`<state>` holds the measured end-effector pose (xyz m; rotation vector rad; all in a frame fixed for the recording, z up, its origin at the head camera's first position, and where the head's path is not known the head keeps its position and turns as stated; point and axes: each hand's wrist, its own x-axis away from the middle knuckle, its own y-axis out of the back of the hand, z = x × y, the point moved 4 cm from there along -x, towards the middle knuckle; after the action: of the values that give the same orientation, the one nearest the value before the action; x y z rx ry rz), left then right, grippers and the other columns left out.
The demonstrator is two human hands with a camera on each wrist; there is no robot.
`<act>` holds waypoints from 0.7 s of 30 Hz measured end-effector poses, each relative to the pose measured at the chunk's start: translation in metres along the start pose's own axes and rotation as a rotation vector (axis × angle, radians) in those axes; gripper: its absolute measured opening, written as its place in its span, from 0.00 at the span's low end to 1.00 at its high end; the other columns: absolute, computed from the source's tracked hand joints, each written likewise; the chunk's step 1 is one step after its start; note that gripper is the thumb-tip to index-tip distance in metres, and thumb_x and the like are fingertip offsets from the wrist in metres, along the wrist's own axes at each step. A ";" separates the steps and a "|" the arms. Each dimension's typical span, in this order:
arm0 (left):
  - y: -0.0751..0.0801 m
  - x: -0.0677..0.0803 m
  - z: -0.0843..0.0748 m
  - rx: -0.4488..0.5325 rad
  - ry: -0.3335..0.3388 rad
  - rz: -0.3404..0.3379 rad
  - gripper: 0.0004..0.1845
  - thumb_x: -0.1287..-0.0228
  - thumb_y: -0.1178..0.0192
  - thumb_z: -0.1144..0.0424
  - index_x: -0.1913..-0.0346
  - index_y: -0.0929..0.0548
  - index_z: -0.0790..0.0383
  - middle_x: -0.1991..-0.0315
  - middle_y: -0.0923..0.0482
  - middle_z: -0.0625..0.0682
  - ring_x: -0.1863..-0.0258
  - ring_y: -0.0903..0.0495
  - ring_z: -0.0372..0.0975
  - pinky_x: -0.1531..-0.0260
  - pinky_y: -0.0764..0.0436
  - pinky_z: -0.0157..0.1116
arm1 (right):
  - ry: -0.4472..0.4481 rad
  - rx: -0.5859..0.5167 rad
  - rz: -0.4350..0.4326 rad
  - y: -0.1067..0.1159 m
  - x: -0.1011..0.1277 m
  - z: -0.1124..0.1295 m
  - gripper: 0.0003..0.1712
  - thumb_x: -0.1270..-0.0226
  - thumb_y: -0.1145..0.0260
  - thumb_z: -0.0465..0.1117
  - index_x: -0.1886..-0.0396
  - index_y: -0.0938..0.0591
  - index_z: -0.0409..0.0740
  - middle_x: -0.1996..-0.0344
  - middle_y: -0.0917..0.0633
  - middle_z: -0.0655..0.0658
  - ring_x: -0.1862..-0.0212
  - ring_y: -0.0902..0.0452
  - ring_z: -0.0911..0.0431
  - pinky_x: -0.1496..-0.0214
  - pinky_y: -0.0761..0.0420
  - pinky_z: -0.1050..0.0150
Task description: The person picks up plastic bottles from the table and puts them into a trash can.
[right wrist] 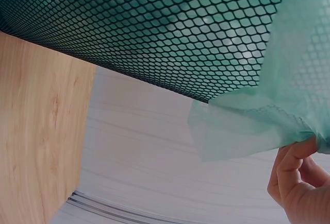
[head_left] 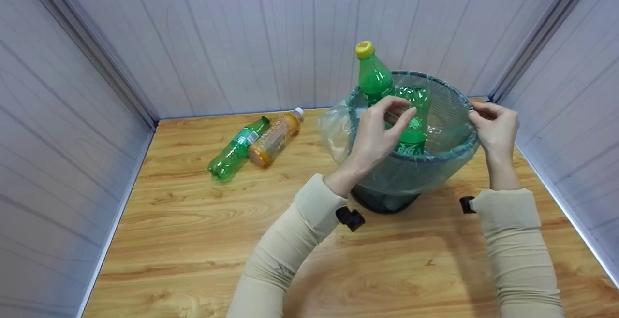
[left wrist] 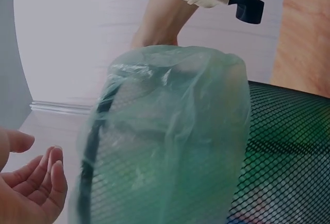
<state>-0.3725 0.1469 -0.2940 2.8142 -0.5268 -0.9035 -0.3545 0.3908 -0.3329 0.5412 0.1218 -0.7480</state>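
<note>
A mesh wastebasket (right wrist: 154, 33) stands on the wooden table, lined with a thin green plastic bag (left wrist: 170, 131) folded over its rim. Inside are a green bottle with a yellow cap (head_left: 375, 76), poking above the rim, and another green bottle (head_left: 413, 129). My left hand (head_left: 379, 127) hovers over the near-left rim, thumb and fingers curved apart with nothing between them; the left wrist view shows this hand (left wrist: 33, 183) beside the bag. On the right rim, my right hand (head_left: 495, 127) pinches the bag's edge between thumb and fingers, as the right wrist view shows (right wrist: 301, 175).
Left of the basket, a green bottle (head_left: 237, 149) and an orange drink bottle with a white cap (head_left: 275, 137) lie side by side on the table (head_left: 193, 240). Panelled walls (head_left: 217, 42) enclose the back and both sides. Loose bag plastic bulges out at the basket's left.
</note>
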 end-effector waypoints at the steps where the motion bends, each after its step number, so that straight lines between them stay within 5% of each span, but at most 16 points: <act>1: 0.003 0.001 -0.001 0.005 -0.015 -0.013 0.10 0.39 0.45 0.64 0.59 0.22 0.67 0.70 0.22 0.49 0.73 0.26 0.32 0.72 0.25 0.25 | 0.000 -0.001 0.000 0.000 0.000 0.000 0.15 0.44 0.41 0.34 0.58 0.19 0.32 0.77 0.23 0.63 0.72 0.30 0.69 0.72 0.30 0.79; 8: 0.032 0.006 0.000 0.050 -0.079 -0.111 0.07 0.39 0.45 0.66 0.63 0.22 0.67 0.74 0.23 0.50 0.77 0.27 0.32 0.76 0.24 0.30 | -0.006 -0.003 0.009 0.000 -0.001 0.001 0.15 0.44 0.41 0.34 0.57 0.20 0.32 0.76 0.23 0.61 0.72 0.30 0.69 0.70 0.30 0.79; 21: 0.078 0.017 0.021 0.027 -0.054 -0.245 0.08 0.40 0.45 0.66 0.65 0.22 0.69 0.76 0.22 0.55 0.79 0.24 0.41 0.81 0.25 0.31 | -0.027 -0.022 0.011 0.000 0.000 -0.001 0.16 0.44 0.41 0.34 0.56 0.20 0.32 0.76 0.24 0.63 0.72 0.29 0.70 0.70 0.30 0.79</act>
<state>-0.3942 0.0675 -0.3012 2.9313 -0.2034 -1.0249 -0.3549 0.3912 -0.3334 0.5102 0.1021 -0.7424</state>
